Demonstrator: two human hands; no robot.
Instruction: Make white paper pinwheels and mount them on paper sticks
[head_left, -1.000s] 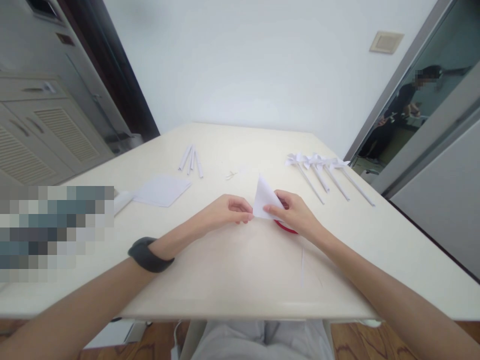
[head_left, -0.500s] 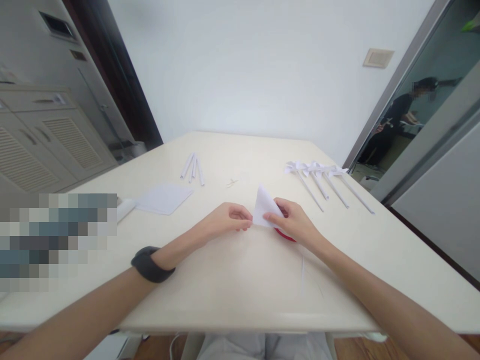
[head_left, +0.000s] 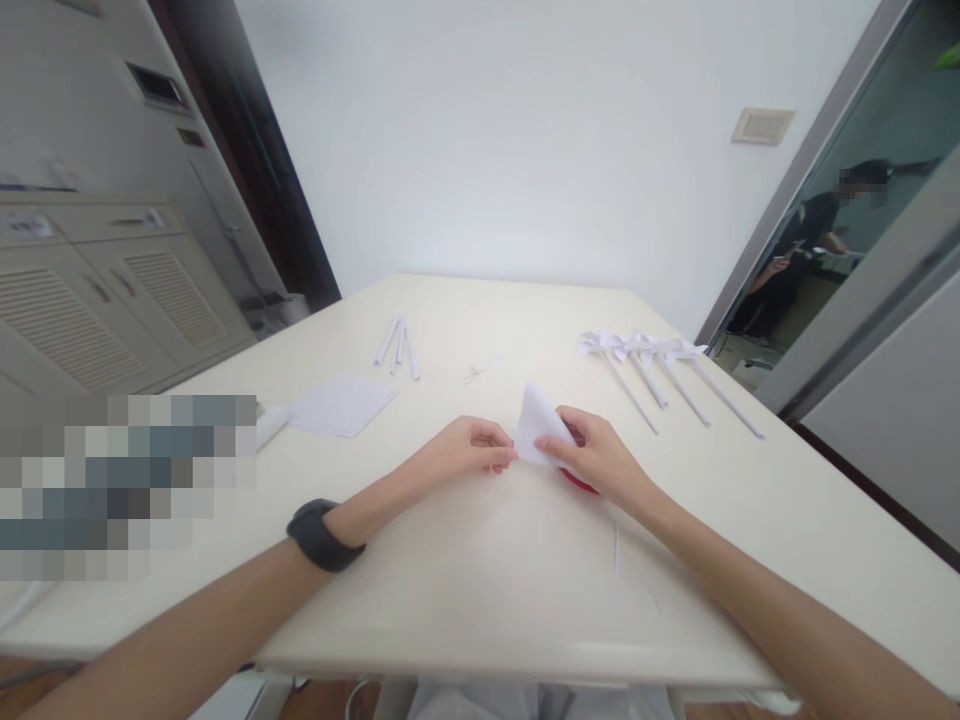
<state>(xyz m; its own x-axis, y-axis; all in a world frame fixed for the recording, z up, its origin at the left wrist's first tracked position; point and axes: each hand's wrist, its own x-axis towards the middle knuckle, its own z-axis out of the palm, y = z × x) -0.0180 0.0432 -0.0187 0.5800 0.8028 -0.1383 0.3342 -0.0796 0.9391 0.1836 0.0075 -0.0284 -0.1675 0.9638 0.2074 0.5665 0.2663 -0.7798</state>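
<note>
A white sheet of paper (head_left: 536, 425), folded to a pointed shape, stands tilted above the table between my hands. My right hand (head_left: 592, 445) grips its right side, thumb in front and fingers behind. With thumb and fingers pinched together, my left hand (head_left: 480, 447) is at the paper's lower left corner. Under my right hand lies a red curved thing (head_left: 579, 482), mostly hidden, so its kind is unclear. Beyond my hands are a few tiny pale scraps (head_left: 474, 373).
Several white paper pinwheels (head_left: 637, 350) on paper sticks lie at the right. Rolled paper tubes (head_left: 400, 347) and a stack of paper sheets (head_left: 341, 405) lie at the left on the table (head_left: 450, 600). Behind the doorway at right is another person (head_left: 806, 235).
The view has shifted slightly, so everything sits a little lower and further right. Both hands keep nearly the same hold on the folded paper.
</note>
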